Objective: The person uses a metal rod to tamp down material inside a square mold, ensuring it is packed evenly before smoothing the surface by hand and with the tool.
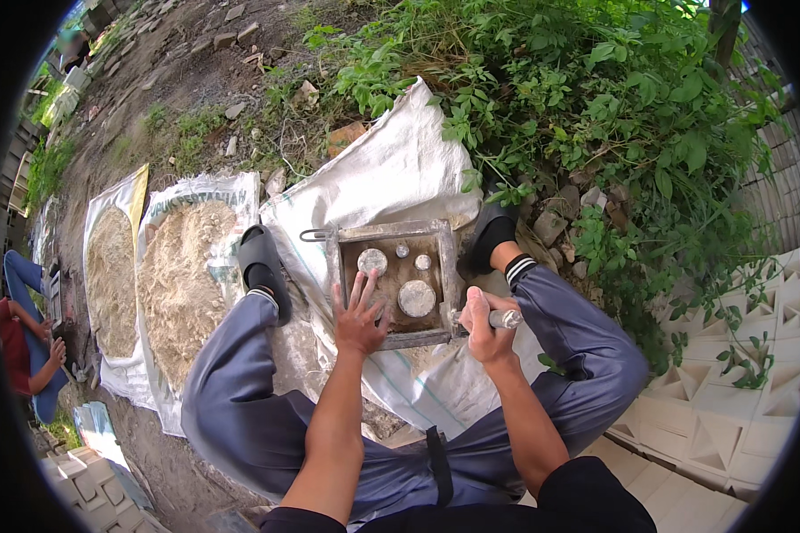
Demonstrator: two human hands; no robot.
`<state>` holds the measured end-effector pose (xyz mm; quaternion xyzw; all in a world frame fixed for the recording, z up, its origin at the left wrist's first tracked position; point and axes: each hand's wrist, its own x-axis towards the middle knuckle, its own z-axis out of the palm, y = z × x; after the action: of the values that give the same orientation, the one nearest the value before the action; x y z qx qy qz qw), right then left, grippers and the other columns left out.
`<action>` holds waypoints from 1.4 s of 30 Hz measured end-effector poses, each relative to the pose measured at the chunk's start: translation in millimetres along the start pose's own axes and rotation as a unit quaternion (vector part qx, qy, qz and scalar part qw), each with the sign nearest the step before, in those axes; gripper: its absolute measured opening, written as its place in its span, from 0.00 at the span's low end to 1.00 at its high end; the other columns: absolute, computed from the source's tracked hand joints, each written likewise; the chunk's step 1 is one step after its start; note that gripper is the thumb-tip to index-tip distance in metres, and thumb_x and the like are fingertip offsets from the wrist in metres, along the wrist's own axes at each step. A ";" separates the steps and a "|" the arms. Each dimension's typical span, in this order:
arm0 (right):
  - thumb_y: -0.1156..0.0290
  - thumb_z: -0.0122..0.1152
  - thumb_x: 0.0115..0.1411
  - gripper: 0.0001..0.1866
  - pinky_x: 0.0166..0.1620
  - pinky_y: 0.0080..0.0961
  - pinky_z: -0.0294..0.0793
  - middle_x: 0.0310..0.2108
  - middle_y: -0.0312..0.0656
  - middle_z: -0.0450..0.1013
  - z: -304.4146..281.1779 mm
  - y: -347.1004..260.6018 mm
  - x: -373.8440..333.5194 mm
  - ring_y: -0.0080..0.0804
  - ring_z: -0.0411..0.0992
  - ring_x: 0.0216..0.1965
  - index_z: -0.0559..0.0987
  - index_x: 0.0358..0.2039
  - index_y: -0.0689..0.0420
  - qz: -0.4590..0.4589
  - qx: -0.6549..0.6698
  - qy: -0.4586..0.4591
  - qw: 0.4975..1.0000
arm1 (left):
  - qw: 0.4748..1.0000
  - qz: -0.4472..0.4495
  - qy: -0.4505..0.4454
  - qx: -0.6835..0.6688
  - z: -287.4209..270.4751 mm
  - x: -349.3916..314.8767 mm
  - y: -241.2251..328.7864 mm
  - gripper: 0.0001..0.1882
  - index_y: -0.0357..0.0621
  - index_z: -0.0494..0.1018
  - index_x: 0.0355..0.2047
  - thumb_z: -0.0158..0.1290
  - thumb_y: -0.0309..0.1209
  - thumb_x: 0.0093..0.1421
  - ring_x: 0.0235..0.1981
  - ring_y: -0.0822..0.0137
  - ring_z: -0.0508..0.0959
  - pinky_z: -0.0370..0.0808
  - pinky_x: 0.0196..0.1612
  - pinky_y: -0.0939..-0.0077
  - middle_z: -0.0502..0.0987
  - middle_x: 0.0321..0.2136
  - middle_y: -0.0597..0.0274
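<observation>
The left hand (359,320) presses flat, fingers spread, into the square metal mould (396,282) on the white sack (391,178) between the feet; the right hand (487,322) grips its side handle (503,319). Packing seems underway; next, firm, even pressure.

Grey-blue trousers (240,400), black slip-on shoes (262,258), striped sock cuff (518,263), black top (587,497), bare forearms.

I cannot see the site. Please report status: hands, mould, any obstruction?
Left hand open, flat in metal mould. Right hand shut on side handle. No obstruction.
</observation>
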<state>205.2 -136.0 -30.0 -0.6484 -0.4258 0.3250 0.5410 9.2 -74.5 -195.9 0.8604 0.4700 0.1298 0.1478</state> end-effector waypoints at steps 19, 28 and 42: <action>0.70 0.48 0.65 0.23 0.18 0.26 0.53 0.08 0.33 0.58 -1.5 8.3 -6.2 0.19 0.56 0.11 0.64 0.12 0.61 -0.007 0.068 0.089 0.994 | 1.000 0.014 0.010 -0.014 -0.5 4.1 4.6 0.12 0.56 0.80 0.36 0.53 0.41 0.55 0.69 0.65 0.51 0.38 0.68 0.43 0.54 0.67 0.69; 0.69 0.48 0.66 0.25 0.18 0.21 0.47 0.10 0.29 0.54 -7.3 8.9 -6.0 0.15 0.50 0.13 0.57 0.11 0.57 -0.016 0.080 0.089 0.993 | 1.000 0.012 -0.002 -0.010 -3.3 2.4 7.2 0.12 0.57 0.80 0.37 0.51 0.41 0.57 0.69 0.65 0.50 0.38 0.68 0.45 0.53 0.67 0.69; 0.70 0.49 0.65 0.23 0.18 0.24 0.53 0.10 0.30 0.59 -2.5 20.3 -1.0 0.16 0.57 0.13 0.64 0.11 0.60 0.060 0.074 0.067 0.993 | 1.000 0.008 0.002 -0.008 -0.7 0.3 6.0 0.11 0.56 0.80 0.35 0.52 0.40 0.56 0.69 0.65 0.51 0.38 0.68 0.44 0.54 0.67 0.69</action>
<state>211.0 -139.0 -49.4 -0.6514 -0.3238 0.3436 0.5939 13.7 -77.2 -193.0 0.8624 0.4627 0.1365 0.1532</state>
